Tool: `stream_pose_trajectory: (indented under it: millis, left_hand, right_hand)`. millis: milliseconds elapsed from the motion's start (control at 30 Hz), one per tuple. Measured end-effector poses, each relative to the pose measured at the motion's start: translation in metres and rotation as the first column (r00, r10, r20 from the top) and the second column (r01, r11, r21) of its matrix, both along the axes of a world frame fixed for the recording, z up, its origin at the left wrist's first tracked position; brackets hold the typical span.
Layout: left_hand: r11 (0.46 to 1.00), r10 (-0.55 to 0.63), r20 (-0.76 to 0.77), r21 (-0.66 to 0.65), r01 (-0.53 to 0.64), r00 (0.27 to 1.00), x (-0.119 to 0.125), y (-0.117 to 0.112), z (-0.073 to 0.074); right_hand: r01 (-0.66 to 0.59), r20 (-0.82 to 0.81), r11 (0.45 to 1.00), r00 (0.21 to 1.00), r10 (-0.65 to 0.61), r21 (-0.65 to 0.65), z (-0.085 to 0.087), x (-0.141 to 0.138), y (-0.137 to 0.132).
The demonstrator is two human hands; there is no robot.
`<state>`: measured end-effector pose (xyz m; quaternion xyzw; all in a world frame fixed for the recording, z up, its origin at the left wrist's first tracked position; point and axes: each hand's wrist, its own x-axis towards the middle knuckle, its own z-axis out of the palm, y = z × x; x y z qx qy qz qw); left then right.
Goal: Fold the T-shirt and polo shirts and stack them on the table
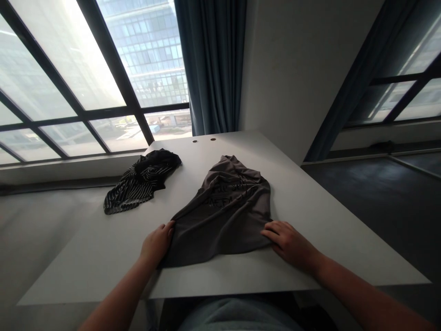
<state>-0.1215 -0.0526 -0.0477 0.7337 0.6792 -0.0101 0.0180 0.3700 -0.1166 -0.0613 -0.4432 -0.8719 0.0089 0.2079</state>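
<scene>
A dark grey T-shirt [220,230] with black lettering is spread in front of me, its hem toward me and its far end bunched in folds. My left hand [158,241] is closed on the shirt's left edge near the hem. On the opposite side, my right hand [287,241] pinches the right edge, thumb and fingers together on the cloth. Creases run across the fabric between both hands. Beyond my left hand lies a crumpled black garment [143,179] with white stripes, apart from the shirt; its kind is unclear.
The white table [320,230] carries both garments, and its near edge runs just in front of my body. Two small round holes sit near its far end. Behind it are a dark blue curtain [215,69], a wall pillar [285,69] and large windows [144,55].
</scene>
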Motion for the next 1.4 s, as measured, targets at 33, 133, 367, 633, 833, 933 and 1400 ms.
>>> stream_pose_trajectory:
  millis: [33,133,367,633,833,933,1400]
  left_hand:
    - [1.0,0.008,0.009,-0.007,-0.008,1.0,0.0,-0.001,0.0]
    - [1.0,0.017,0.047,-0.013,-0.017,0.999,-0.003,-0.002,0.004]
    - [0.994,0.102,0.142,-0.052,-0.095,0.985,-0.021,0.006,0.03]
    - [0.976,0.082,0.175,-0.213,-0.043,0.981,-0.034,-0.008,0.029]
    - [0.998,-0.056,0.028,0.017,0.056,0.998,-0.014,-0.035,0.044]
    - [0.929,-0.368,0.102,0.006,0.37,0.924,-0.006,-0.055,0.048]
    - [0.976,-0.211,0.413,0.139,0.168,0.886,-0.061,-0.066,0.019]
  right_hand:
    - [0.041,-0.024,0.999,0.999,-0.041,0.024,-0.001,0.003,0.001]
    - [0.146,-0.131,0.989,0.981,-0.14,0.036,0.006,0.015,0.005]
    - [0.128,-0.155,0.988,0.978,-0.141,-0.09,0.089,0.057,0.009]
    - [0.01,0.071,0.728,0.996,0.053,-0.686,0.126,0.053,-0.029]
    - [0.194,0.157,0.659,0.981,-0.116,-0.726,0.113,0.034,-0.024]
    - [0.307,0.288,0.643,0.948,-0.139,-0.702,0.097,0.024,-0.025]
    - [0.3,0.181,0.841,0.953,-0.243,-0.451,0.054,0.051,-0.055]
